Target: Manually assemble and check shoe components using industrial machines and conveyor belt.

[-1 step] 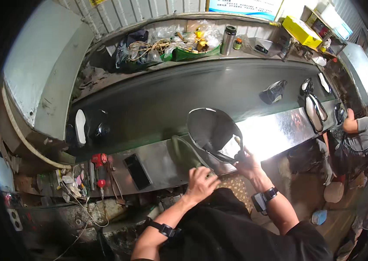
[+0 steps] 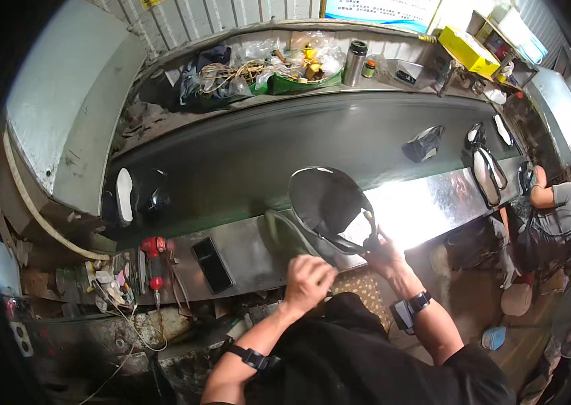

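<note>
My right hand [image 2: 385, 255] is closed on the lower right edge of a black round hollow thing [image 2: 322, 202] with a thin rim and a white patch low on its right side; its kind is unclear. The thing is held over the front of the metal ledge. My left hand [image 2: 309, 283] is just below and left of it, fingers curled together. Whatever those fingers hold, if anything, is hidden. Between the black thing and the bare ledge appears a blurred olive-green oval shape [image 2: 280, 233].
A dark conveyor belt [image 2: 231, 162] carries black shoes with white insoles [image 2: 124, 196]. On the metal ledge [image 2: 427, 206] are a dark phone [image 2: 212, 265] and a red power tool [image 2: 155, 260]. Behind stand a steel flask [image 2: 354, 64] and a yellow box [image 2: 469, 49]. Another person [image 2: 565, 206] is at the right.
My left hand has shifted slightly left and up, a little farther from the black thing, its fingers curled more tightly. My right hand and the black thing have barely moved.
</note>
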`<act>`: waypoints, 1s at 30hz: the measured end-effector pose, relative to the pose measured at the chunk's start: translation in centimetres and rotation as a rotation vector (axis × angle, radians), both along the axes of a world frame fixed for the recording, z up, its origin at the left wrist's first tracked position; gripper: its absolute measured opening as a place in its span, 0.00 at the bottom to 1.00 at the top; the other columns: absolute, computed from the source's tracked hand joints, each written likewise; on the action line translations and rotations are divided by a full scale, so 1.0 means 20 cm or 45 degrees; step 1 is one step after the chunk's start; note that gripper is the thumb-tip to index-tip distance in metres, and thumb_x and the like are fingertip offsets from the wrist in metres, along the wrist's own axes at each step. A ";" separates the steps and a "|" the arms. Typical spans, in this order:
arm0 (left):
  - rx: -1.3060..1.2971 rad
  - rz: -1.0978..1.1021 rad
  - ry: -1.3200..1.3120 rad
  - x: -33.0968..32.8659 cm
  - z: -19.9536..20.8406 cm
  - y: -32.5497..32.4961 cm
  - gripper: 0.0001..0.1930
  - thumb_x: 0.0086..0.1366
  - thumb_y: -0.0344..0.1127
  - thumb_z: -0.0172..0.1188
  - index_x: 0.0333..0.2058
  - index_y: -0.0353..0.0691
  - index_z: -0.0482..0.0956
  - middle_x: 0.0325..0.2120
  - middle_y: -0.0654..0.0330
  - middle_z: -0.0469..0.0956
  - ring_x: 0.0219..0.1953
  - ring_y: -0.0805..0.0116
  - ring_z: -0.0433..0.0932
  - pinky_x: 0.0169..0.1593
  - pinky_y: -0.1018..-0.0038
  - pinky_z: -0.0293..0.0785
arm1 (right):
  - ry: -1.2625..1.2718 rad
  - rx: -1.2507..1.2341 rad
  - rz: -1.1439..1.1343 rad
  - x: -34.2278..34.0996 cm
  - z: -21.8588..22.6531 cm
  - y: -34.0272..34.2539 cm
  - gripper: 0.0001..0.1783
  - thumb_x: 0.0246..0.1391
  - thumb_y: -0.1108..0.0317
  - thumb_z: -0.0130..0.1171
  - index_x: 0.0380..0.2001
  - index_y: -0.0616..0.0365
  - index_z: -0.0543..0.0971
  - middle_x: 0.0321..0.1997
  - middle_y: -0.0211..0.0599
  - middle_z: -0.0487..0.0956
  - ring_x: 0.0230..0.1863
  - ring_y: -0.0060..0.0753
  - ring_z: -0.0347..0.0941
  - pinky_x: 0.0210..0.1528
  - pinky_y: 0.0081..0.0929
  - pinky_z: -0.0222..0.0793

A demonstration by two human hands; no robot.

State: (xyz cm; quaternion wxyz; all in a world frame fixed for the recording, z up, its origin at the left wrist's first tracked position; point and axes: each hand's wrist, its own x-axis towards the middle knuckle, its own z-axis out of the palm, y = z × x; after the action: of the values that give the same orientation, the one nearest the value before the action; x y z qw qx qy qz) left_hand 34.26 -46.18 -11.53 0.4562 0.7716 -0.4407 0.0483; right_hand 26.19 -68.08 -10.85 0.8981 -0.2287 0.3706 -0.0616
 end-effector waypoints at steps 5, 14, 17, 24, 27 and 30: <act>0.171 0.286 0.043 0.33 0.26 -0.16 0.17 0.52 0.44 0.73 0.20 0.40 0.76 0.22 0.56 0.76 0.29 0.55 0.76 0.33 0.60 0.72 | -0.222 -0.234 0.086 0.02 0.11 0.05 0.32 0.61 0.51 0.57 0.66 0.48 0.65 0.63 0.34 0.72 0.65 0.38 0.65 0.65 0.48 0.61; 0.420 0.361 0.085 0.55 0.31 -0.10 0.21 0.53 0.49 0.71 0.19 0.38 0.75 0.18 0.54 0.78 0.23 0.52 0.79 0.29 0.59 0.73 | -0.160 0.165 0.230 -0.13 0.10 0.06 0.31 0.59 0.50 0.60 0.62 0.51 0.70 0.59 0.34 0.75 0.58 0.36 0.71 0.61 0.45 0.65; 0.298 0.422 0.425 0.60 0.28 -0.02 0.22 0.62 0.52 0.64 0.22 0.37 0.79 0.14 0.54 0.76 0.18 0.57 0.77 0.27 0.62 0.72 | -0.221 -0.055 0.113 -0.11 0.24 0.11 0.28 0.63 0.54 0.57 0.60 0.58 0.70 0.58 0.37 0.76 0.59 0.37 0.71 0.61 0.45 0.67; -0.419 0.423 2.343 0.73 0.03 0.09 0.25 0.66 0.54 0.59 0.36 0.31 0.81 0.33 0.56 0.83 0.34 0.67 0.81 0.43 0.69 0.78 | -0.330 -1.860 0.787 -0.15 0.27 0.21 0.20 0.51 0.69 0.70 0.47 0.63 0.79 0.37 0.40 0.82 0.42 0.30 0.79 0.61 0.37 0.70; -0.191 0.321 1.973 0.73 -0.14 0.05 0.14 0.65 0.41 0.63 0.38 0.32 0.83 0.34 0.59 0.83 0.37 0.69 0.81 0.43 0.70 0.77 | -0.587 -2.480 1.019 -0.27 -0.09 0.25 0.23 0.47 0.70 0.70 0.49 0.58 0.79 0.39 0.40 0.81 0.40 0.40 0.79 0.67 0.51 0.63; 0.056 0.546 1.583 0.78 -0.27 0.04 0.15 0.64 0.41 0.63 0.37 0.32 0.84 0.34 0.58 0.83 0.38 0.69 0.80 0.44 0.69 0.75 | -0.620 -2.626 0.911 -0.19 -0.14 0.39 0.21 0.45 0.73 0.70 0.45 0.58 0.80 0.34 0.37 0.77 0.39 0.44 0.76 0.69 0.54 0.61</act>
State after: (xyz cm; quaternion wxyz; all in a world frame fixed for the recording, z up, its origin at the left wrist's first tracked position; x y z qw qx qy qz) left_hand 49.94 -45.42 -16.83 0.5901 0.7355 0.0676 -0.3259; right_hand 22.30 -60.25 -13.67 0.2932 -0.9394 -0.1307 -0.1205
